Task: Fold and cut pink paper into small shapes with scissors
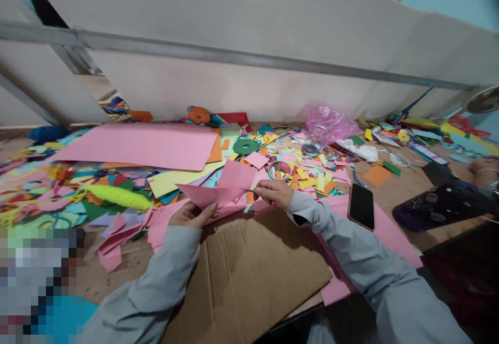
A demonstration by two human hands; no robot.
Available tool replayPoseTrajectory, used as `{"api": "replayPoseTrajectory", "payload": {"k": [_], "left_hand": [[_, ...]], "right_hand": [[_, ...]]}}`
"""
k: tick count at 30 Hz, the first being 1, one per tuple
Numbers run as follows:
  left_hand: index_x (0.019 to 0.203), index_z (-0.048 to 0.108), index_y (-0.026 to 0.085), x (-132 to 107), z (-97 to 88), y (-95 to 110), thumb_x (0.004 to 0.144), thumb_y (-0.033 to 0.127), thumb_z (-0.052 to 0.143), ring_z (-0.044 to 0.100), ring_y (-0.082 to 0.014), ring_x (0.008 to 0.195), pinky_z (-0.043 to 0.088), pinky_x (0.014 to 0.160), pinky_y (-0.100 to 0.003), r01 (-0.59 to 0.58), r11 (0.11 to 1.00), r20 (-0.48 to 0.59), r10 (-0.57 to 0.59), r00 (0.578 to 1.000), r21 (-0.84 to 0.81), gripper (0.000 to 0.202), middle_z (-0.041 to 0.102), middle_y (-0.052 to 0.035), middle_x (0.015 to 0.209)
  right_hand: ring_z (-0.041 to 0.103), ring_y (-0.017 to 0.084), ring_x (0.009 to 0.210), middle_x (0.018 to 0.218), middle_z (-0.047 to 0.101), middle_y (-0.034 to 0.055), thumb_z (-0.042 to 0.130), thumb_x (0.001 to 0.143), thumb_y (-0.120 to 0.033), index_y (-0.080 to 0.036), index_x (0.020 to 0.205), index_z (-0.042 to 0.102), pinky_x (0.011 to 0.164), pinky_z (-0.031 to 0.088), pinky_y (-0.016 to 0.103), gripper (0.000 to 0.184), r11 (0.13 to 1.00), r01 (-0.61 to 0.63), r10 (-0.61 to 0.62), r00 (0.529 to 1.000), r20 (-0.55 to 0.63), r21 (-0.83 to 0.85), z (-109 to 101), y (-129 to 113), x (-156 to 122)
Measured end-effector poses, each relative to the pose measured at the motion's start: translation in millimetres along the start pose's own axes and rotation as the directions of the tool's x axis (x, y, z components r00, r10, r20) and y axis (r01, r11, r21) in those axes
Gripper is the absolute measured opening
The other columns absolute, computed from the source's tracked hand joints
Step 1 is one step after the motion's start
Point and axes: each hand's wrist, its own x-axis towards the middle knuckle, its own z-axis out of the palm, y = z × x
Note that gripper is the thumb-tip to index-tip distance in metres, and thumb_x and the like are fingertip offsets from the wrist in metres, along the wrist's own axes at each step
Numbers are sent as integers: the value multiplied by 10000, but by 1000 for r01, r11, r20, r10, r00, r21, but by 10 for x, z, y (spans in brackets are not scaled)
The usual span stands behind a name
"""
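Observation:
A folded piece of pink paper (218, 194) is held up between both hands above a brown cardboard sheet (249, 276). My left hand (193, 214) grips its lower left part, thumb pressed on top. My right hand (274, 192) pinches its right edge with closed fingers. Both arms wear grey sleeves. More pink scraps (117, 237) lie left of the cardboard.
A large pink sheet (148, 145) lies at the back left among many coloured paper scraps. A black phone (361, 206) rests on pink paper at the right. A tape roll (279, 169), a glass jar (317, 137), a pink plastic bag (331, 120) and yellow-green yarn (117, 196) lie around. A grey wall runs behind.

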Motion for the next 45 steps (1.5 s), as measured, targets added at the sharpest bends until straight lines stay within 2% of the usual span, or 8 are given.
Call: {"api": "replayPoseTrajectory", "payload": {"k": [5, 10, 15, 22, 28, 32, 38, 45], "left_hand": [[775, 667, 154, 23, -21, -10, 517, 307, 824, 628, -153, 510, 498, 547, -253, -2, 1000, 10, 2, 1000, 11, 339, 685, 4, 535], [760, 670, 143, 84, -53, -43, 466, 272, 846, 637, -164, 539, 514, 572, -266, 34, 999, 70, -35, 997, 18, 366, 698, -11, 559], [710, 672, 153, 0, 11, -21, 516, 294, 810, 619, -156, 524, 515, 561, -268, -42, 999, 2, 42, 999, 13, 277, 690, -8, 566], [714, 683, 147, -27, 41, -42, 523, 315, 791, 606, -143, 524, 506, 547, -250, -44, 998, -30, 45, 999, 34, 277, 682, -9, 564], [653, 681, 157, 83, -5, -105, 387, 305, 845, 607, -157, 495, 519, 513, -264, 28, 1000, 5, -28, 1000, 1, 346, 665, -1, 532], [675, 684, 152, 92, -12, -117, 380, 292, 864, 609, -148, 493, 513, 504, -248, 51, 999, 5, -51, 999, -8, 372, 668, 7, 533], [762, 693, 134, 36, 19, -129, 432, 339, 865, 610, -144, 509, 510, 521, -250, 68, 996, 37, -66, 997, -59, 425, 695, -4, 587], [725, 671, 140, -68, 85, -74, 431, 358, 872, 588, -143, 511, 481, 517, -251, 96, 990, 26, -93, 995, -102, 417, 667, 5, 549]], "right_hand": [[416, 86, 487, 515, 418, -51, 474, 858, -597, -132, 799, 635, 523, 326, 224, 496, 1000, 4, -4, 1000, -9, -27, 3, -6, -5], [446, 89, 499, 528, 433, -47, 473, 850, -616, -131, 798, 639, 538, 347, 227, 516, 999, 2, -3, 1000, -26, -37, 24, -34, -7], [463, 88, 518, 559, 456, -43, 473, 840, -637, -134, 801, 639, 550, 363, 227, 532, 1000, -2, 1, 1000, -20, -29, 53, -26, -7], [449, 87, 518, 558, 456, -45, 488, 837, -626, -135, 805, 637, 535, 338, 223, 515, 1000, 4, -4, 1000, -19, 8, 76, -29, -6], [435, 87, 500, 512, 462, -48, 509, 852, -592, -138, 773, 640, 523, 323, 216, 479, 1000, -29, 29, 999, -36, 5, 91, -2, 4], [468, 89, 517, 530, 502, -36, 498, 846, -617, -128, 818, 660, 544, 337, 218, 516, 1000, -19, 19, 999, -30, 18, 102, -7, 1], [437, 79, 498, 536, 469, -52, 553, 788, -645, -127, 843, 654, 515, 337, 213, 531, 990, -34, 37, 999, -19, 138, 135, -30, -8], [387, 72, 466, 492, 432, -61, 596, 771, -594, -105, 824, 655, 481, 291, 225, 495, 955, -94, 106, 994, -28, 280, 188, -8, -33]]}}
